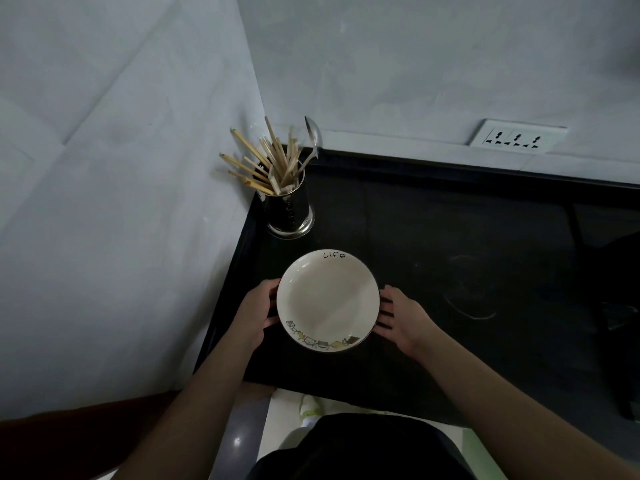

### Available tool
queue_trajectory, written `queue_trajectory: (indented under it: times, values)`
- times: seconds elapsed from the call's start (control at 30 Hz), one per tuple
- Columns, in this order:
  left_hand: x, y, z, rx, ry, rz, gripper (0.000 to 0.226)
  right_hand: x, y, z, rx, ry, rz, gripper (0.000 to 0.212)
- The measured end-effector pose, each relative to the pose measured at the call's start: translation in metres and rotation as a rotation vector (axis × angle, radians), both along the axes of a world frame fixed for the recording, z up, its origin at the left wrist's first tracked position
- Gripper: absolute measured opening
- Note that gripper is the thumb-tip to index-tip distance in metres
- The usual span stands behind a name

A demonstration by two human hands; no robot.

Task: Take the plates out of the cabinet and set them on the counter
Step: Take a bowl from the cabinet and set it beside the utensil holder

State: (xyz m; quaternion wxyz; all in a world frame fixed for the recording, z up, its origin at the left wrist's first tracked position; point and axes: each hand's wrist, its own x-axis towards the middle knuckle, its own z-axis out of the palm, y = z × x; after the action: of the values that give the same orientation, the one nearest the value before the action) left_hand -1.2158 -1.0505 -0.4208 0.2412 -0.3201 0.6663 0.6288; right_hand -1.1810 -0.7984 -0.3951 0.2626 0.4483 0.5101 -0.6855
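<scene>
Plate (327,299) near worktop (450,237) front-left corner. Judged rigid, glazed, slippery, breakable, light; best held by opposite rim edges. Left hand (258,311) curls on left rim, grasping. Right hand (398,315) fingers spread, reaching under right rim, supporting. Further back, chopstick holder (289,206) in back-left corner; wall socket (517,136) beyond.

The plate (327,301) was cream-white, with the word "life" in black letters on its far rim and a row of small cartoon figures in yellow, grey and brown on its near rim. The counter (450,237) was black. The chopsticks (266,161) were light brown, in a silver holder (289,206). The wall (104,168) was pale grey, and the socket (517,136) was white.
</scene>
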Motion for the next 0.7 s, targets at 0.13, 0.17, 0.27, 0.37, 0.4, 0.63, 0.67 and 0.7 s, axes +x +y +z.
queue_trajectory:
  times: [0.13, 0.17, 0.27, 0.37, 0.4, 0.63, 0.67, 0.7]
  values:
    - [-0.003, -0.001, -0.002, -0.02, 0.024, -0.023, 0.029, -0.004, 0.0, 0.0, 0.002, 0.008, 0.002, 0.041]
    - [-0.004, 0.0, -0.002, -0.01, 0.027, -0.018, 0.027, -0.005, 0.0, 0.0, 0.003, 0.006, 0.001, 0.042]
    - [-0.006, 0.0, -0.001, 0.001, 0.028, -0.006, 0.022, -0.007, 0.001, 0.0, 0.001, 0.011, 0.007, 0.044]
    - [-0.008, 0.0, -0.001, 0.008, 0.027, 0.007, 0.023, -0.008, 0.003, 0.0, 0.001, 0.036, 0.042, 0.045]
    - [-0.009, 0.001, 0.0, 0.008, 0.024, 0.011, 0.023, -0.008, 0.004, 0.001, 0.002, 0.044, 0.061, 0.045]
    - [-0.01, -0.004, 0.005, -0.02, 0.0, 0.063, 0.028, -0.003, 0.017, 0.01, 0.013, 0.033, 0.097, 0.047]
    - [-0.01, -0.007, 0.006, -0.049, 0.003, 0.052, 0.031, -0.003, 0.02, 0.011, 0.022, 0.039, 0.11, 0.045]
    - [-0.01, -0.008, 0.007, -0.085, 0.012, 0.033, 0.033, -0.002, 0.023, 0.013, 0.033, 0.044, 0.115, 0.043]
